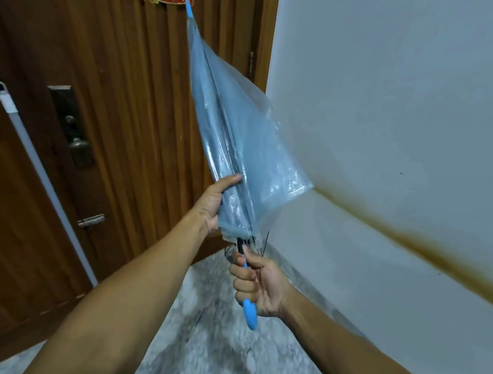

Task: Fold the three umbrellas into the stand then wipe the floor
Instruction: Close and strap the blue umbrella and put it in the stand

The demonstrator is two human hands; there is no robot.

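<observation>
A translucent blue umbrella (232,132) is folded down and points up toward the door, its blue tip near a red ornament. My left hand (212,203) grips the gathered canopy near its lower edge. My right hand (256,283) grips the blue handle (249,314) below the ribs, with the handle's end sticking out under my fist. Loose canopy folds hang out to the right. No stand or other umbrella shows.
A brown wooden door (123,86) with a lock and knob (77,145) fills the left. A mop handle (33,156) leans against it. The white wall (395,110) on the right carries a brown stain. Grey marbled floor (210,347) lies below.
</observation>
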